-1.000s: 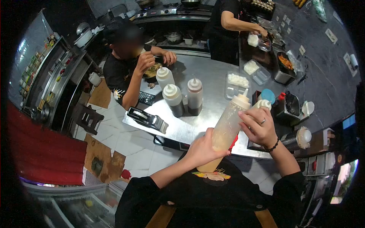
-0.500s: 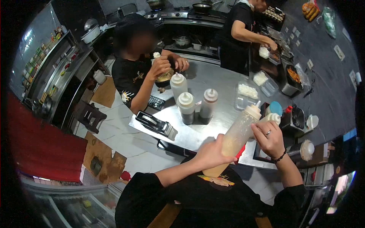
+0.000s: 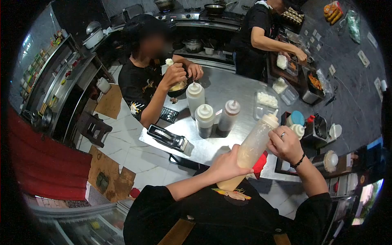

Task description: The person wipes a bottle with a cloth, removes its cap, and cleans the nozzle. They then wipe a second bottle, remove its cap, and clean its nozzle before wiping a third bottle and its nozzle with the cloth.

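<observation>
A large translucent squeeze bottle (image 3: 251, 147) with pale yellowish sauce in its lower part leans toward the upper right, its nozzle cap on top. My left hand (image 3: 228, 165) is wrapped round its lower half, close to my apron. Against the bottle's upper side, just below the cap, my right hand (image 3: 286, 143) is closed with bent fingers; its fingertips are partly hidden. Something red (image 3: 260, 163) shows behind the bottle. Beyond my left hand stand three smaller squeeze bottles: one white (image 3: 195, 98), one with dark contents (image 3: 205, 118) and one brownish (image 3: 229, 116).
The steel table (image 3: 241, 90) carries a black tape-dispenser-like device (image 3: 167, 138) and plastic trays of rice (image 3: 267, 100). A co-worker (image 3: 143, 77) sits opposite with a bowl (image 3: 178, 87); another (image 3: 255, 41) works at the back right. A sauce bottle (image 3: 297, 130) stands near my right hand.
My right hand has shifted slightly left and down along the bottle. More of the red thing shows behind it. The view has tilted a little; my left hand keeps its hold.
</observation>
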`<state>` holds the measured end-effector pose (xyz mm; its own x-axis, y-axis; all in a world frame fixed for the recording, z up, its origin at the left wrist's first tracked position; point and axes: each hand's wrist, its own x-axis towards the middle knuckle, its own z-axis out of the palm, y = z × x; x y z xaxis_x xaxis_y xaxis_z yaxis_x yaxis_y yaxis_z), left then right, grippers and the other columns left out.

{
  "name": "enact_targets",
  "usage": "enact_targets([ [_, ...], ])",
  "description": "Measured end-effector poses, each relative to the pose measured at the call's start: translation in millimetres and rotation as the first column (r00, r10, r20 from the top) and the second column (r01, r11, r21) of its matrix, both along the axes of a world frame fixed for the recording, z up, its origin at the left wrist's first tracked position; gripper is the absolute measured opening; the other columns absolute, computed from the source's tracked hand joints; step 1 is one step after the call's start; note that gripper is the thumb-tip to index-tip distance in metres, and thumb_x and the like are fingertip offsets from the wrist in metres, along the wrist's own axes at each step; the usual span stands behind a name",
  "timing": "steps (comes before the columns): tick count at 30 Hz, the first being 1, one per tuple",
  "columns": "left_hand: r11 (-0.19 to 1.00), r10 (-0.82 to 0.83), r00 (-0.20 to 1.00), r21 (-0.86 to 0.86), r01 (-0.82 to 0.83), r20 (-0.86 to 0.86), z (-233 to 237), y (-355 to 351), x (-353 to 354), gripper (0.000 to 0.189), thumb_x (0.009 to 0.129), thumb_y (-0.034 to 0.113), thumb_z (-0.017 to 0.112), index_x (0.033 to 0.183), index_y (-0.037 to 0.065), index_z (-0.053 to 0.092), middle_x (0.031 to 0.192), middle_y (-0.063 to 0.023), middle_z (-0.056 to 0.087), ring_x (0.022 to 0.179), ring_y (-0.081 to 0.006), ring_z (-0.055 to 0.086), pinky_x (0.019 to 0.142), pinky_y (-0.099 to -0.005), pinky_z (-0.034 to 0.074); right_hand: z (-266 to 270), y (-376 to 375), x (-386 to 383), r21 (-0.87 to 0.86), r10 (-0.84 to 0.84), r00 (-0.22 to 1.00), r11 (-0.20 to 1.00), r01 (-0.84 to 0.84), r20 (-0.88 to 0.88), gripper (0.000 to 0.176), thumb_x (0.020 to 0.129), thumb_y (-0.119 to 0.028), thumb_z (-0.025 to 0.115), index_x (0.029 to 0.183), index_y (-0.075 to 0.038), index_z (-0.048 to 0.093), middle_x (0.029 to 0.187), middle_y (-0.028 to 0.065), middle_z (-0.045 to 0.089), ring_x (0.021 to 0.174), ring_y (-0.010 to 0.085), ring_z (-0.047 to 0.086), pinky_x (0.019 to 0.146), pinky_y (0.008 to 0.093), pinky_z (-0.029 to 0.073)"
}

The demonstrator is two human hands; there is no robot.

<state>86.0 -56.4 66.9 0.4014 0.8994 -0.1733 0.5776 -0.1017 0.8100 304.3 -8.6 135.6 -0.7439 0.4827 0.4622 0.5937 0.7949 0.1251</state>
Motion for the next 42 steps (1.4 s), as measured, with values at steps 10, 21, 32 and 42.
enact_targets([
  [10,0.997,-0.049,0.999,-0.06,0.049,0.007,-2.0,7.4,-16.7,0.081,0.065,0.051,0.075,0.118,0.002,0.04,0.097,-0.0281,0.062,0.088,-0.0435,0.063,0.077,-0.046,0.05,-1.0,-0.5,-13.5,-0.059,-0.02,0.999,0.998,0.018,-0.029,0.024,0.061,-0.004,0.066,0.083,-0.001,0.058,0.076,0.008,0.054,0.073,0.0253,0.059,0.066,0.0344,0.051],
  [21,0.981,-0.145,0.989,-0.122,0.148,0.038,-6.2,18.5,-30.3,0.082,0.063,0.051,0.076,0.12,0.003,0.042,0.098,-0.0251,0.064,0.091,-0.0402,0.063,0.079,-0.0437,0.05,-8.4,-9.2,-14.9,-0.138,-0.047,0.998,0.99,0.041,-0.042,0.023,0.059,-0.003,0.067,0.081,-0.002,0.058,0.075,0.0077,0.054,0.072,0.0254,0.059,0.064,0.0345,0.051],
  [32,0.996,-0.079,0.991,-0.043,0.084,0.109,-21.6,24.4,-49.7,0.081,0.064,0.05,0.077,0.115,0.001,0.039,0.094,-0.0249,0.063,0.09,-0.0403,0.063,0.078,-0.0447,0.05,-21.0,-31.8,-43.9,-0.641,-0.605,0.662,0.729,0.239,-0.442,0.02,0.075,-0.015,0.073,0.076,-0.001,0.058,0.066,0.0059,0.055,0.057,0.014,0.054,0.054,0.0277,0.044],
  [42,0.994,-0.109,0.994,-0.018,0.108,-0.002,-10.5,19.3,-56.5,0.084,0.066,0.05,0.076,0.12,0.001,0.035,0.096,-0.0273,0.062,0.088,-0.0424,0.063,0.077,-0.0456,0.05,-23.0,-38.2,-71.6,-0.898,-0.804,0.442,0.44,-0.005,-0.397,0.028,0.089,-0.019,0.063,0.07,0.001,0.059,0.061,-0.0026,0.053,0.06,0.0023,0.045,0.052,0.0212,0.036],
])
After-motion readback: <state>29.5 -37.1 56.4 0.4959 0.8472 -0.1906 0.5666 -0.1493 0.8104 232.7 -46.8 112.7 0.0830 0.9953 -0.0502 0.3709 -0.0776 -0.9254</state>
